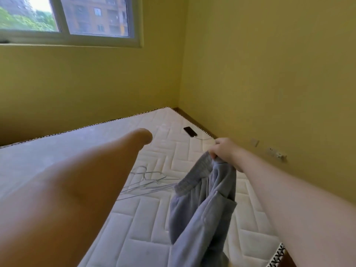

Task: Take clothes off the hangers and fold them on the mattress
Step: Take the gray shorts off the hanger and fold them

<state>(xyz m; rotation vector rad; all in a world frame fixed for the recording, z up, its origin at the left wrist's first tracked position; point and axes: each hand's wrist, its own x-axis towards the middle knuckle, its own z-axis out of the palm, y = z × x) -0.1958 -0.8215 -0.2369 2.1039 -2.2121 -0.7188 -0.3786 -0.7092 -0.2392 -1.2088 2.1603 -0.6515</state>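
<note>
My right hand (224, 151) grips the ribbed waistband of a pair of grey sweatpants (200, 209), which hang from it above the white quilted mattress (146, 218). Several bare wire hangers (150, 183) lie in a loose pile on the mattress, just left of the pants. My left arm reaches forward over the mattress. My left hand (143, 135) bends away at the wrist, so its fingers are hidden. It touches nothing that I can see.
A black phone (189, 131) with a white cable lies near the mattress's far right corner. Yellow walls close in behind and on the right, with sockets (277, 154) low on the right wall. A window (67, 18) sits at the upper left.
</note>
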